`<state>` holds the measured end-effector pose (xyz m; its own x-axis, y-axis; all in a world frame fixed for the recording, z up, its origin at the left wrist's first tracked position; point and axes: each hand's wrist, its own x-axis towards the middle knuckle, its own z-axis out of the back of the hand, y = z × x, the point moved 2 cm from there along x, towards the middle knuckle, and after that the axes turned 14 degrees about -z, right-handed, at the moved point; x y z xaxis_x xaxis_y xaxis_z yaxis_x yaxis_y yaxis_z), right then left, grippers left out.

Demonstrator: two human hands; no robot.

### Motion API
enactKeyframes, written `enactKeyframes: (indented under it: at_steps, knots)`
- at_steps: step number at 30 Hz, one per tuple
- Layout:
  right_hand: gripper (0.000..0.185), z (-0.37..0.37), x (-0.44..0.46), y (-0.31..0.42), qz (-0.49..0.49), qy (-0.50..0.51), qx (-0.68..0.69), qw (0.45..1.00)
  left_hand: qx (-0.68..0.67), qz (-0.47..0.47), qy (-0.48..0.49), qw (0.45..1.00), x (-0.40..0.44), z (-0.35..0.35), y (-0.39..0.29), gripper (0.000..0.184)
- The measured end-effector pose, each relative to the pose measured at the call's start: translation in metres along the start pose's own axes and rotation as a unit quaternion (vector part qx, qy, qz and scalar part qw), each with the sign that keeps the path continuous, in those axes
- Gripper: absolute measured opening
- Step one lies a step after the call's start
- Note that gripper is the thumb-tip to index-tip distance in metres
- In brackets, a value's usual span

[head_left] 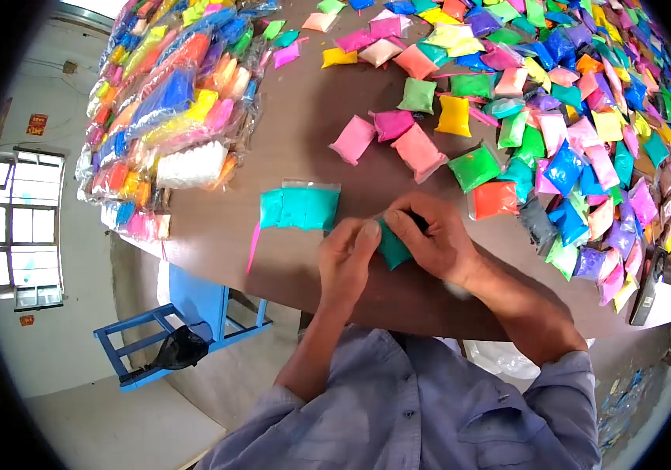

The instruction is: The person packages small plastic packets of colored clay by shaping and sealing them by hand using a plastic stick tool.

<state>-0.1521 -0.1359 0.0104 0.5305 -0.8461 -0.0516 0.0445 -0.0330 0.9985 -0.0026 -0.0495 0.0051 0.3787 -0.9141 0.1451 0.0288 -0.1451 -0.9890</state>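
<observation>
My left hand point(345, 254) and my right hand point(433, 239) meet over the table, both closed in a pinch at the top edge of a small teal packet point(394, 247). The packet hangs between them, partly hidden by my fingers. Just left of my left hand, a clear bag with teal packets side by side point(300, 207) lies flat. A thin pink strip point(254, 249) sticks out below its left end. Beyond my hands lie a pink packet point(352, 139), a coral packet point(418, 153) and a green packet point(475, 167).
Loose coloured packets point(562, 168) cover the right and far side of the brown table point(288, 149). Filled clear bags point(171, 102) are piled at the left. A blue stool point(194, 305) with a black item stands left of the table. A dark device point(647, 286) sits at the right edge.
</observation>
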Motion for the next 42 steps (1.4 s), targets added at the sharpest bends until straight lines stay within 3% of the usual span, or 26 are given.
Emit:
enactKeyframes:
  at_steps: [8,13,20,27,36,40,42]
  knots:
    - [0.014,-0.001,0.0,-0.001,-0.006,-0.003,-0.046,0.999,-0.011,0.011,0.005,1.0,0.001,0.004,-0.001,0.02]
    - [0.015,-0.001,0.002,-0.002,0.0,-0.018,-0.02,1.0,0.016,-0.009,0.106,0.994,0.001,-0.009,-0.016,0.023]
    - [0.018,0.001,0.0,0.007,-0.019,-0.012,-0.026,0.999,0.031,0.035,0.108,0.993,0.002,-0.003,-0.008,0.026]
    - [0.019,-0.002,0.0,-0.003,0.004,-0.046,-0.025,0.999,0.022,0.042,0.14,0.989,0.0,-0.003,-0.007,0.018]
    - [0.02,0.002,0.001,-0.003,-0.02,0.009,-0.019,1.0,0.017,0.046,0.146,0.988,0.004,-0.004,-0.011,0.017]
    - [0.02,-0.001,0.002,-0.008,0.003,-0.022,-0.002,1.0,0.033,0.074,0.158,0.984,0.002,-0.005,-0.011,0.013]
    - [0.019,-0.001,0.003,-0.016,-0.033,-0.029,0.017,0.999,0.045,0.058,0.16,0.984,0.002,-0.006,-0.007,0.012]
